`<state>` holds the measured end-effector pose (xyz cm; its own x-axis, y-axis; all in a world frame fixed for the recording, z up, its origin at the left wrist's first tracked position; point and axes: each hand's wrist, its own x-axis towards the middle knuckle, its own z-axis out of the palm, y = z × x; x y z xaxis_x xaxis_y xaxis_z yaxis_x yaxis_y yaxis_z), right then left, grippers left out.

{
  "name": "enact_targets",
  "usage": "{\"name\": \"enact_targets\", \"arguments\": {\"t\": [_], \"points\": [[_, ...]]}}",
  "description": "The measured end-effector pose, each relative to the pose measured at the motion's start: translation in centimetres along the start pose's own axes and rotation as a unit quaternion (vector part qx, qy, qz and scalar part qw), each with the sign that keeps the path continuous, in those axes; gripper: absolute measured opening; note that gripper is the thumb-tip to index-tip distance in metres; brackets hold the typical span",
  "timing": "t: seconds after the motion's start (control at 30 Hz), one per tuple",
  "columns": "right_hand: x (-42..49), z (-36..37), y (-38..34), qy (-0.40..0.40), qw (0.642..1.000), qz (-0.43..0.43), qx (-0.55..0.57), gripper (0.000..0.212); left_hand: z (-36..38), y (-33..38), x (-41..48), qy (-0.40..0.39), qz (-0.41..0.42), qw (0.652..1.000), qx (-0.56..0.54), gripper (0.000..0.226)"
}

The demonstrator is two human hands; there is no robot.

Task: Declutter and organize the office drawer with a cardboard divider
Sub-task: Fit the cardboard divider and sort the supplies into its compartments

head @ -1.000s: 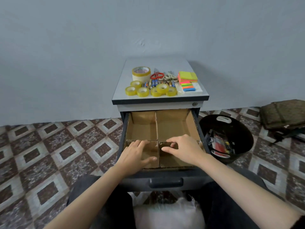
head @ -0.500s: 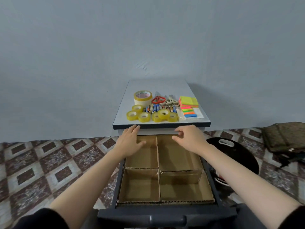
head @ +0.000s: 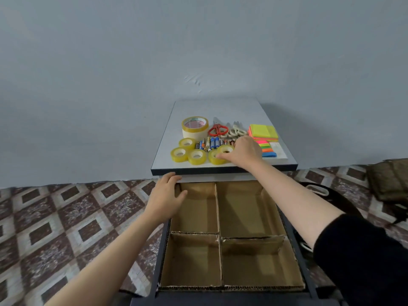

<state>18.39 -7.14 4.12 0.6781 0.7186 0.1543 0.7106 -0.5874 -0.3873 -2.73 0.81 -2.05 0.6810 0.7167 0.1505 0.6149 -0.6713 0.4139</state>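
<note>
Yellow tape rolls (head: 196, 156) lay in a row along the near edge of the desk (head: 220, 109), long axis nine to three o'clock. A big roll (head: 195, 127), scissors (head: 218, 130), batteries (head: 209, 144) and notes (head: 263, 131) lay behind them at twelve.

The right hand (head: 241, 152) was on the three o'clock end of that row, fingers curled over the two rightmost rolls and thumb pressed to the front of the nearer one (a grip, as far as the view showed). The left hand (head: 167, 195) rested with loose fingers at the far-left corner of the drawer (head: 220, 298), holding nothing.

The divider (head: 217, 206) sat in the drawer and split it into four bays, with nothing in them yet. The coming move likely turned on one thing: the bays lay at six o'clock from the right hand, below the desk edge. So the rolls would need a lift, then a pull back and down. The right hand was nearer the rolls; the left, at seven o'clock from it, was nearer the far-left bay.
</note>
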Motion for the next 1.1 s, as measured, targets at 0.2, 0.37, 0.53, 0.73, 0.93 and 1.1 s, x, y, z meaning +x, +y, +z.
{"name": "enact_targets", "arguments": {"t": [0.2, 0.37, 0.53, 0.73, 0.93, 1.1], "points": [[0.6, 0.8, 0.3, 0.028, 0.999, 0.003, 0.027, 0.061, -1.5, -0.7, 3.9, 0.082, -0.002, 0.996, -0.027, 0.041], [-1.4, 0.4, 1.5, 0.055, 0.994, -0.041, 0.088, 0.055, -1.9, -0.2, 7.7, 0.042, -0.03, 0.997, -0.051, 0.059], [-4.6, 0.0, 2.5, 0.031, 0.992, -0.07, 0.095, 0.04, -1.4, -0.4, 9.4, -0.004, -0.036, 0.999, -0.029, 0.065], [-7.2, 0.5, 4.2, -0.005, 0.993, -0.071, 0.097, 0.042, -1.9, -0.9, 8.7, 0.032, -0.051, 0.997, -0.04, 0.063], [-8.8, 2.2, 7.4, -0.072, 0.995, -0.006, 0.069, 0.045, -2.3, -1.1, 4.4, 0.049, -0.033, 0.997, -0.047, 0.064], [-9.6, 3.9, 10.0, -0.129, 0.99, 0.039, 0.031, 0.067, -1.8, 0.5, 0.5, 0.012, 0.019, 0.999, -0.044, 0.064]]}}
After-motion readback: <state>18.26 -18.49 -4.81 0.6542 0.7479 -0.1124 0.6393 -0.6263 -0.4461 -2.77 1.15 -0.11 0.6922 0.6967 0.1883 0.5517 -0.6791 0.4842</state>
